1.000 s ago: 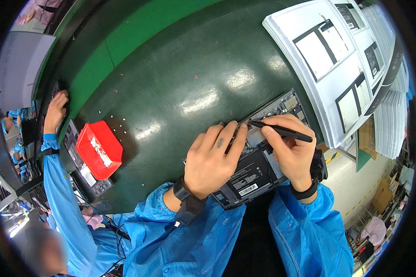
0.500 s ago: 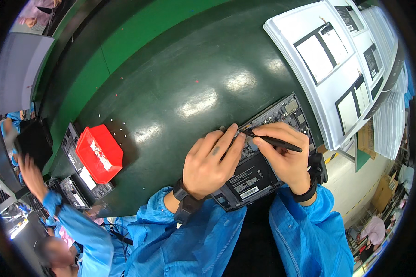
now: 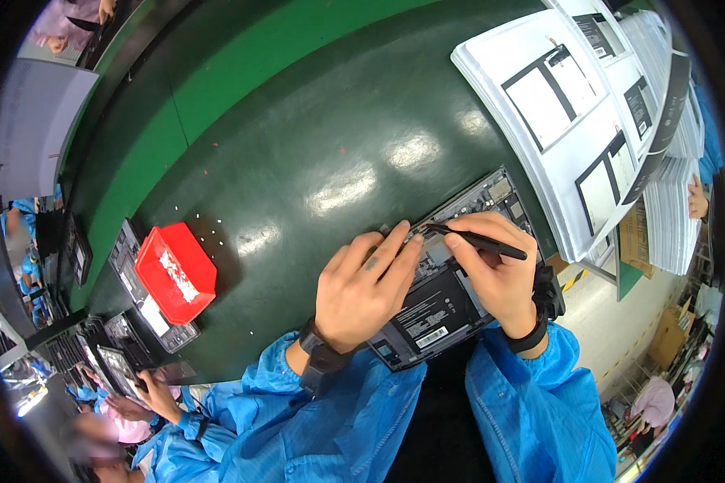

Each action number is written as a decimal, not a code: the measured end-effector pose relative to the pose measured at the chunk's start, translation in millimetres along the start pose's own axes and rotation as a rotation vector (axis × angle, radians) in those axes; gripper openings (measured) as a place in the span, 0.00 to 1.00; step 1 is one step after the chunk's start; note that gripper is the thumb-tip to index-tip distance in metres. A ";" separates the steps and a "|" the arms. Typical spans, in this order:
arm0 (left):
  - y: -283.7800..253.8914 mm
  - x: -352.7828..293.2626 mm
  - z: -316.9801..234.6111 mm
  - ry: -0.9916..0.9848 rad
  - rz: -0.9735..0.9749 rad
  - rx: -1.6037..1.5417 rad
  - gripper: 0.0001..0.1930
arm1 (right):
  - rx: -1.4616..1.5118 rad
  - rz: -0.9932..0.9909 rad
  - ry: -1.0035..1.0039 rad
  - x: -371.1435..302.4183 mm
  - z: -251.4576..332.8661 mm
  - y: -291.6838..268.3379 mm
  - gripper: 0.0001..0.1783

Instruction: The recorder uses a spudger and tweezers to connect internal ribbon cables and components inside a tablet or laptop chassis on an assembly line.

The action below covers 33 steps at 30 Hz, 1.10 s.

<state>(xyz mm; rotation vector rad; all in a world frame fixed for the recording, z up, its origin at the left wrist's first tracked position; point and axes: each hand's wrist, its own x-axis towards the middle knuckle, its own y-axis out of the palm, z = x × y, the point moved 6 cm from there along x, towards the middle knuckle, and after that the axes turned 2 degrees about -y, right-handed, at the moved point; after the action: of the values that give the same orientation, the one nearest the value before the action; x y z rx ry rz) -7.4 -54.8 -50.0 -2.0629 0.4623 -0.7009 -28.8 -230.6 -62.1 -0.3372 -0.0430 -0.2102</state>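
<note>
Fingers of the right hand (image 3: 499, 270), in the head view, are clamped on a slim black tool (image 3: 491, 244) that looks like tweezers; whether its points meet cannot be told. The left hand (image 3: 358, 294) lies palm down, index and middle finger slightly apart, their tips just beside the tool's end – its thumb is hidden, so a pinch cannot be told. Both are over an opened laptop (image 3: 395, 350), set aslant at the worktop (image 3: 298, 121)'s near right corner. Good work here would seem to call for a light grip, a braced wrist and points clear of the battery (image 3: 451, 302) – a slip could mark the board (image 3: 487, 197). The battery bears pale print, too small to read surely, and a white barcode label (image 3: 432, 336). Toward the worktop's left edge stands a red tray (image 3: 205, 278) with white bits (image 3: 176, 274); by its right edge, white foam trays (image 3: 495, 68) have a dark band (image 3: 660, 137) with pale marks.
</note>
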 end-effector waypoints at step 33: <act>-14.0 -42.2 70.8 -0.834 -0.500 -1.137 0.32 | 0.565 -0.306 -0.508 -4.5 92.9 -249.1 0.13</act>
<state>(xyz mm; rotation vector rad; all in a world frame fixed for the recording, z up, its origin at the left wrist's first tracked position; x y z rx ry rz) 5.8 20.9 -83.0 -3.3134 -0.2481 0.3498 -86.6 -428.5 105.9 0.1904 -0.6466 -0.3985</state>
